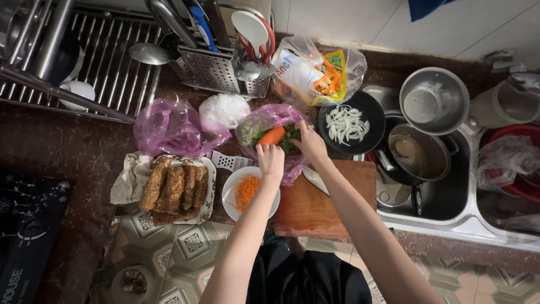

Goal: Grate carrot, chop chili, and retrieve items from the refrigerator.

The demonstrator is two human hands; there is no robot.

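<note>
— Purple plastic, thin and crumpled: the open bag (270,126) just behind the wooden cutting board (315,205). What's inside it?

— Hard to make out. Green leaves and a carrot (273,135), mostly veiled by the film.

— And the hands?

— The left hand (271,160) reaches into the bag's mouth, fingers bunched at the carrot's end; whether they truly pinch it, I cannot tell. The right hand (309,143) grips the bag's rim, fingers closed on the plastic.

— What hides under them?

— A knife (315,180) on the board's far left corner, its handle covered by the right forearm.

— Around the board?

— Left of it, a white bowl (230,197) of shredded carrot, partly under the left wrist, then a patterned plate (209,186) of browned, crusty rolls. Behind the board to the right, a black bowl (365,110) of sliced onion. Right of the board, a steel sink (450,211) stacked with pans.
</note>
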